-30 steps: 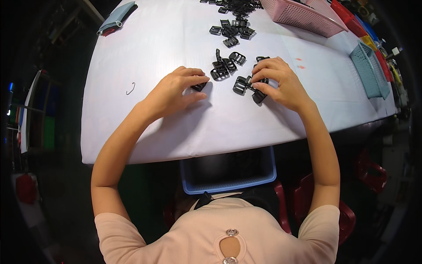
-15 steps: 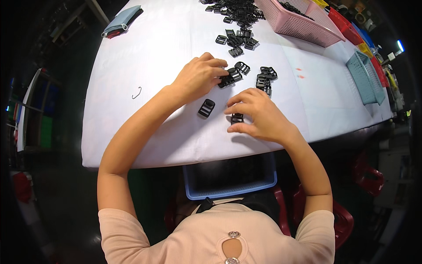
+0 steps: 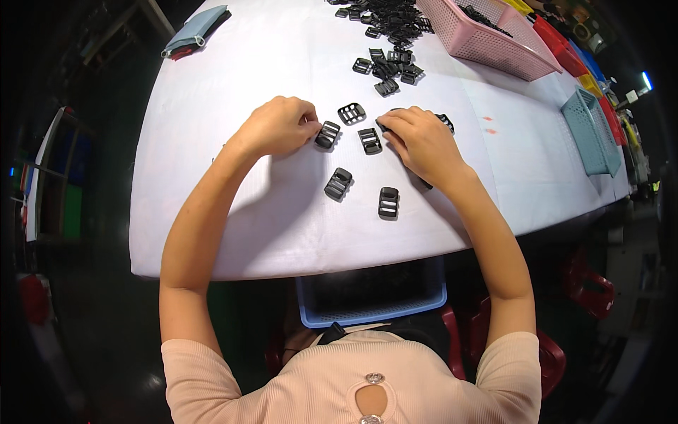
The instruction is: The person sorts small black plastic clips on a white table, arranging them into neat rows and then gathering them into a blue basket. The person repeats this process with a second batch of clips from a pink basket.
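My left hand (image 3: 281, 126) is closed, its fingertips pinching the left edge of a black plastic strap buckle (image 3: 328, 134) over the white table. Palm down, my right hand (image 3: 424, 145) has its fingers closed around another black buckle, mostly hidden beneath them. Between the hands lie a slotted buckle (image 3: 351, 113) and a second one (image 3: 369, 140). Nearer to me are two separate buckles, one at the left (image 3: 339, 184) and one at the right (image 3: 388, 203). Part of a further buckle (image 3: 445, 123) shows past my right hand.
Farther back, a small group of buckles (image 3: 387, 67) lies in front of a large black heap (image 3: 395, 25). A pink basket (image 3: 487, 42) stands at the far right, with a teal basket (image 3: 592, 134) nearer. Folded cloth masks (image 3: 196, 32) lie far left. Below the table edge is a blue bin (image 3: 374, 314).
My left hand has drawn left and now pinches one buckle at its edge. The right hand has moved farther back and right, uncovering the near buckle. Buckles between them are spread apart.
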A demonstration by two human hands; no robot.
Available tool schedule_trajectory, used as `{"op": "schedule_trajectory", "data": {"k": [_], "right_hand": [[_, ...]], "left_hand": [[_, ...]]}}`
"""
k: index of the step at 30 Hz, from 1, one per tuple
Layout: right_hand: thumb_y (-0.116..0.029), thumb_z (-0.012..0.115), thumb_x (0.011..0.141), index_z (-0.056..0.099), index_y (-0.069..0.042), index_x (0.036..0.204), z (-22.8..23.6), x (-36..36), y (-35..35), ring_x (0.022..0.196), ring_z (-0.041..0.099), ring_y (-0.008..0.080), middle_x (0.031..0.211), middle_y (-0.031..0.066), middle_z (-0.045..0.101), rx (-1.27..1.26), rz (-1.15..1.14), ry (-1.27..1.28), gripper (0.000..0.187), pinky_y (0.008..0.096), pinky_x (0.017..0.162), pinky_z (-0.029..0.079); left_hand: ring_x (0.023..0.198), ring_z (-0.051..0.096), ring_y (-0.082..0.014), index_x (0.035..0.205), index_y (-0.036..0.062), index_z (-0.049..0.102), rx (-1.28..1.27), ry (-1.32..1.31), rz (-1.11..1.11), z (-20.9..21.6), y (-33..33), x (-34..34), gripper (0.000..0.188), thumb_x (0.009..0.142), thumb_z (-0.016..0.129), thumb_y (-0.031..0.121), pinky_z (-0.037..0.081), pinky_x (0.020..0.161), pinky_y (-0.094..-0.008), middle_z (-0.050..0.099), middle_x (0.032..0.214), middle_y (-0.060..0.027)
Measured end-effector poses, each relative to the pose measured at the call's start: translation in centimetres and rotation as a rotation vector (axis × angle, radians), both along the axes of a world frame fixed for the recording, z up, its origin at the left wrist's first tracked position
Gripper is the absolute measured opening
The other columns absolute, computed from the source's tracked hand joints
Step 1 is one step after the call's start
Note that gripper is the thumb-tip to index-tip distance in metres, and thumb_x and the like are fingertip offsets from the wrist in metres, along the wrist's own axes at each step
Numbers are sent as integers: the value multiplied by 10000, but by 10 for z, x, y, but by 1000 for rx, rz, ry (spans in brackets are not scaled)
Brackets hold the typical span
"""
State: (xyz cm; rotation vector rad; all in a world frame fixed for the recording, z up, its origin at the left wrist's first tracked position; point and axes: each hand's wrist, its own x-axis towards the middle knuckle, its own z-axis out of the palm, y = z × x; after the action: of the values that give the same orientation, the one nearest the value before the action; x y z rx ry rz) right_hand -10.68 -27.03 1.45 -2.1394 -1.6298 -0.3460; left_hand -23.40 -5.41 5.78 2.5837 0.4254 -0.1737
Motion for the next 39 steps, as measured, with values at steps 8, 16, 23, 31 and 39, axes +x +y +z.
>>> {"op": "schedule_trajectory", "data": {"k": [8,16,23,31,39], "right_hand": [[-161,648,848,716,-43,994,26,-6,-16,781,651,204,806,112,672,-91,-140,719,200,335,727,504],[-214,698,791,703,-112,1039,13,29,-14,1020,579,233,1064,29,654,-152,-189,235,268,353,871,478],[-232,676,834,707,-86,1002,3,17,-9,794,629,258,860,64,683,23,-188,48,225,346,778,482],[-199,660,846,730,-65,916,9,24,-14,790,596,200,829,48,672,141,-208,141,166,319,751,468],[-174,739,739,709,-68,963,26,-4,-53,923,560,231,945,43,651,-178,-35,207,250,344,851,433]], "left_hand": [[918,598,-221,1046,96,691,190,-643,-367,-27,-31,2,232,816,680,125,499,809,-349,672,1028,-64],[876,614,-251,1066,102,693,-28,-377,-385,-26,-56,14,235,844,666,174,509,752,-363,681,1002,-72],[846,627,-254,1034,94,713,116,-416,-254,-25,-57,12,220,868,646,221,510,742,-354,686,932,-61],[970,599,-242,1058,70,705,256,-532,-193,-44,-26,32,238,856,648,182,499,836,-356,663,1068,-87],[1051,570,-267,1037,73,701,241,-685,-224,-51,-33,30,203,850,636,118,474,880,-373,647,1053,-113]]}}
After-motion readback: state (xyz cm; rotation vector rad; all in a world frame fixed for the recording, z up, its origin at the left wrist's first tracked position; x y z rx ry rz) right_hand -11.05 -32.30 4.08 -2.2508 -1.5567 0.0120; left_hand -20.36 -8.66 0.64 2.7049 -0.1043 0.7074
